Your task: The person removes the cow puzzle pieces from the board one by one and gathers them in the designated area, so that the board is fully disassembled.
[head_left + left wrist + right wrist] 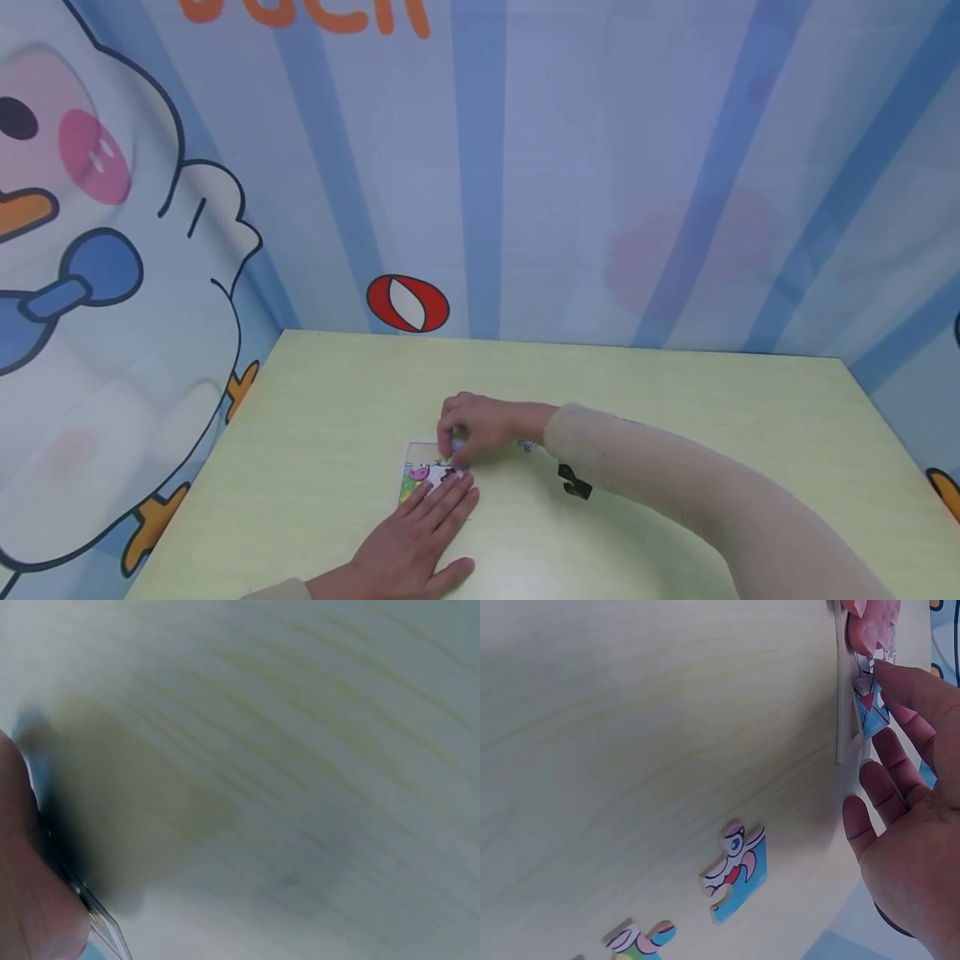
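Note:
A small jigsaw puzzle board [404,477] with a pale rim lies on the table and shows part of a cartoon cow. Across its lower part rests my left hand [416,533], palm down with fingers straight. At the board's upper right edge, my right hand [480,425] pinches a blue puzzle piece [871,718] between thumb and fingers. That piece sits tilted against the rim, beside the left fingertips. A loose puzzle piece [739,874] in blue, pink and white lies nearby in the right wrist view. The left wrist view is mostly blurred tabletop.
Another loose piece [637,941] is cut off by the right wrist view's lower edge. The pale wooden table [337,383] backs onto a striped blue cloth [570,167] with cartoon figures. A black object [574,482] shows beneath the right sleeve.

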Tool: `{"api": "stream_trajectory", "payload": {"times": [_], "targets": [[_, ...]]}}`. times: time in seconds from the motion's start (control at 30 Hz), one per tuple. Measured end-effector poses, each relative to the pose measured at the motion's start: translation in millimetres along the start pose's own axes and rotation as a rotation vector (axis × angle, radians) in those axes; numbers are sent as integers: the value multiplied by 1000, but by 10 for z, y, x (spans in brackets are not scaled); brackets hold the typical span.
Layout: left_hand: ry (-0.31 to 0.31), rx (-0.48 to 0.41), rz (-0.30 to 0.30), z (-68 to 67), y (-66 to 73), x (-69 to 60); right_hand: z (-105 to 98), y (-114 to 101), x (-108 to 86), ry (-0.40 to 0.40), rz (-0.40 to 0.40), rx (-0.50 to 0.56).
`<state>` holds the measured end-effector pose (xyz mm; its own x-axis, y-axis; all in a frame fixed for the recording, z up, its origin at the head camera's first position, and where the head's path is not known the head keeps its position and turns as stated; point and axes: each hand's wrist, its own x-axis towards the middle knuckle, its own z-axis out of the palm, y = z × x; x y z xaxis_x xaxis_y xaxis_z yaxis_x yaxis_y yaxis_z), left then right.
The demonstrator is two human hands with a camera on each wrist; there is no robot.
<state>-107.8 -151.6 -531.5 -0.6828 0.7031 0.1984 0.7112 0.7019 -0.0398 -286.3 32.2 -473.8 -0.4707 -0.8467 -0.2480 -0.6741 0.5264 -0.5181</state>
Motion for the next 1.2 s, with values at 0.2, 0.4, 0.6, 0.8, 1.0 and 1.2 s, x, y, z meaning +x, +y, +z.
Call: {"api": "stream_trajectory", "payload": {"times": [0.2, 0.4, 0.6, 0.8, 1.0, 1.2], "targets": [[6, 6, 2, -4, -3, -1, -30, -53, 5, -14, -22, -23], [7, 12, 1, 20, -3, -6, -26, -49, 18, -23, -24, -15], [19, 29, 2, 38, -3, -7, -18, -41, -4, -27, -11, 15], [22, 34, 7, 29, 1, -1, -4, -8, -31, -5, 23, 37], [-27, -7, -9, -21, 5, 10, -13, 26, -53, 27, 55, 81], [-52, -42, -23, -38, 5, 19, -29, 41, -59, 29, 64, 116]]}}
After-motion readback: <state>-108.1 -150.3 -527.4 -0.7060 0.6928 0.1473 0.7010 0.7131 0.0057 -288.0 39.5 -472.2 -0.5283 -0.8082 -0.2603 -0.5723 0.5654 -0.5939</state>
